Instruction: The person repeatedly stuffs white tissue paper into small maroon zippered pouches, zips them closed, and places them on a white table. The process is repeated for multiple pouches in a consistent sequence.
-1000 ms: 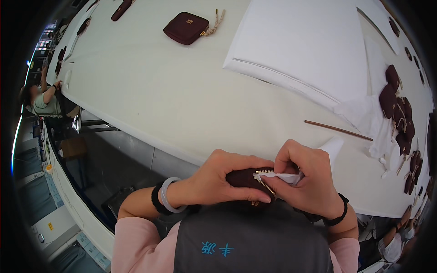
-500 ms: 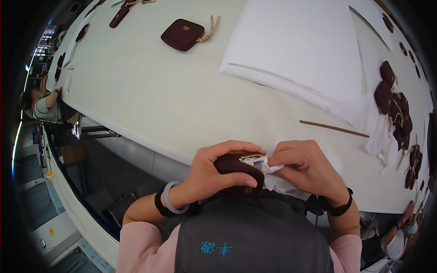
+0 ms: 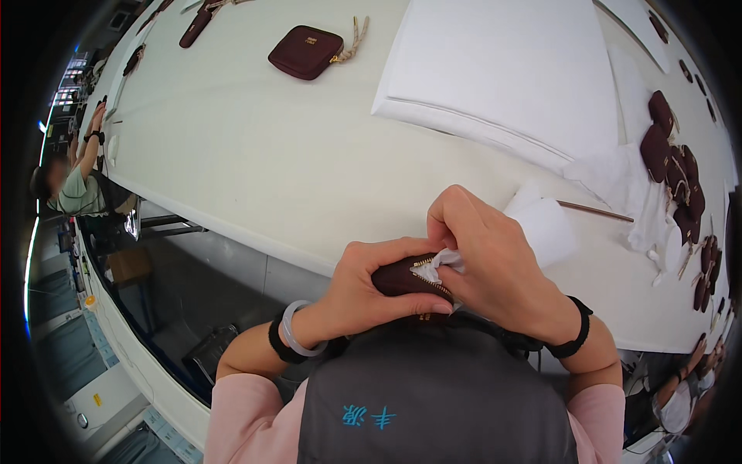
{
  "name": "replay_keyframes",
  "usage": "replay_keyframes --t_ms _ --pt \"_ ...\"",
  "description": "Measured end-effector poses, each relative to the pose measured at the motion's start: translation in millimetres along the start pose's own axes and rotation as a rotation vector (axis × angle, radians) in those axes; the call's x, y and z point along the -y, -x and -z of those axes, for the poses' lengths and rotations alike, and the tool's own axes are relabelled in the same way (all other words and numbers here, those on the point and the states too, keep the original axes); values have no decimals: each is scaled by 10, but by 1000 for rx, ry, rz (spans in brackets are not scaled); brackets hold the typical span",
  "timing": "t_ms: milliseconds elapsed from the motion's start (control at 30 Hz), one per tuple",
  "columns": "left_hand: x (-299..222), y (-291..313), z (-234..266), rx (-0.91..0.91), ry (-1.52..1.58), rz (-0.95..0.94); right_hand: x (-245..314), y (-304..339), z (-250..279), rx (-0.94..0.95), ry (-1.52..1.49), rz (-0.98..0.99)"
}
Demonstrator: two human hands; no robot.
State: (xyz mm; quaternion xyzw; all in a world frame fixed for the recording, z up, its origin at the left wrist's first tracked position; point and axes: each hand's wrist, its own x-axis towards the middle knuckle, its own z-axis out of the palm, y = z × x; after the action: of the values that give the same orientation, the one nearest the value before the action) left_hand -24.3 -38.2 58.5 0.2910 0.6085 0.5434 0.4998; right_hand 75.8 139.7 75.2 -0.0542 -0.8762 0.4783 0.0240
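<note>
My left hand (image 3: 348, 288) is wrapped round a small burgundy zip pouch (image 3: 396, 277), held just over the table's near edge. Its gold-toothed zipper gapes on the right side. White tissue paper (image 3: 427, 271) bulges out of that gap. Over the opening, my right hand (image 3: 498, 267) is closed on the tissue paper, its fingertips partly hidden. Beyond the right hand a white sheet of paper (image 3: 550, 228) sticks up, and I cannot tell whether it joins the tissue in the pouch.
A thin brown stick (image 3: 599, 211) lies on the pale table (image 3: 255, 162). Farther off are a stack of white sheets (image 3: 495, 69) and another burgundy pouch (image 3: 306, 52) with a cord. Several more pouches (image 3: 655, 153) pile up at right. Co-workers (image 3: 77, 182) stand at both sides.
My right hand has swung up and over the pouch's opening, its fingers closer to the gap. A white sheet now shows beyond it, covering part of the stick. The left co-worker's arms have risen.
</note>
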Motion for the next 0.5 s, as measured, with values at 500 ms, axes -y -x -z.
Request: replay_keyframes --t_ms 500 --pt "103 -220 124 -77 50 31 -162 -238 15 -39 123 141"
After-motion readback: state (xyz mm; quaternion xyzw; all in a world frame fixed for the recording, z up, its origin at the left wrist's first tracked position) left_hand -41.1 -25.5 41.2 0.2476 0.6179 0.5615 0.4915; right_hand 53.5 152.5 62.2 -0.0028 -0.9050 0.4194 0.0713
